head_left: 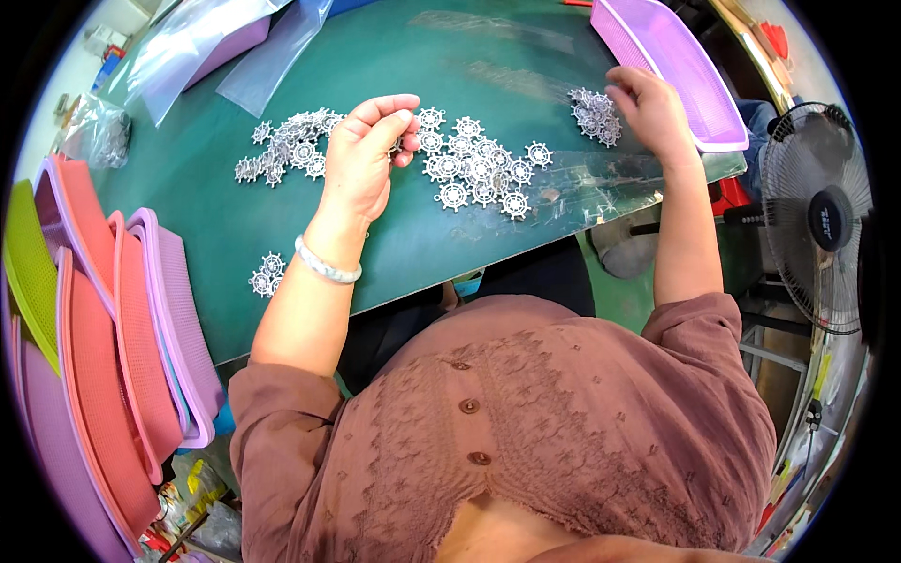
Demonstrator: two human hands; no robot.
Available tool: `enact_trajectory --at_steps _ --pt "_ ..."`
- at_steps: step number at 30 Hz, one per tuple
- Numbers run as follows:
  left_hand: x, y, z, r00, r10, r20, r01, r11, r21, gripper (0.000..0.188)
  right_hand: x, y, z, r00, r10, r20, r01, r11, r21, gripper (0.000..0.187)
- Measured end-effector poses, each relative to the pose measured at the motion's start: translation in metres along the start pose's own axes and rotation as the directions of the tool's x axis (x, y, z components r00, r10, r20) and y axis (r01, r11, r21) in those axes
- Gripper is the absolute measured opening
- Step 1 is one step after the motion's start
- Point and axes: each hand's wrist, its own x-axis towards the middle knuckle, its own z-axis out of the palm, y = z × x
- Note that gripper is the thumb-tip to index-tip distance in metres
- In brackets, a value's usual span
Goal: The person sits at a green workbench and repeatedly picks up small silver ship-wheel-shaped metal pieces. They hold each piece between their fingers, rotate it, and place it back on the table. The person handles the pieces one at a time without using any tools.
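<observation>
My left hand (368, 150) is raised over the green table, fingers curled and thumb bent in, with a small silver ship's-wheel charm (395, 146) showing between them. To its right lies a loose heap of the same charms (481, 164). Another heap (302, 141) sits to its left, partly hidden behind the hand. Near the table's right side, my right hand (648, 105) hovers at the edge of a small, tight pile of charms (595, 117). Its thumb and forefinger are bent but apart, and I see nothing between them. A few more charms (269, 274) lie beside my left forearm.
A purple plastic basket (718, 131) stands at the table's right edge, near a black fan (815, 220). Clear plastic bags (272, 66) lie at the far left. Stacked pink and purple baskets (103, 338) crowd the left side. The green table (413, 239) ends close to my body.
</observation>
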Motion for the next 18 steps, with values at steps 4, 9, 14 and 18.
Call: enact_trajectory --at_steps 4,9,14,18 --pt "-0.001 0.000 -0.001 1.000 -0.001 0.003 0.001 1.000 0.007 0.017 0.014 -0.043 0.013 0.959 0.204 0.198 -0.282 0.764 0.581 0.024" --pt "0.000 -0.001 0.001 1.000 0.006 -0.009 -0.006 1.000 0.022 0.016 0.039 -0.099 0.053 0.827 -0.006 0.562 -0.562 -0.017 0.827 0.049" --pt "0.001 0.000 0.003 0.994 0.108 -0.015 -0.105 0.986 0.131 0.024 0.055 -0.128 0.089 0.807 -0.210 0.553 -0.590 -0.238 0.771 0.065" --pt "0.001 0.001 0.006 0.985 0.171 0.007 -0.169 0.964 0.206 0.027 0.054 -0.136 0.097 0.809 -0.215 0.546 -0.585 -0.224 0.779 0.073"
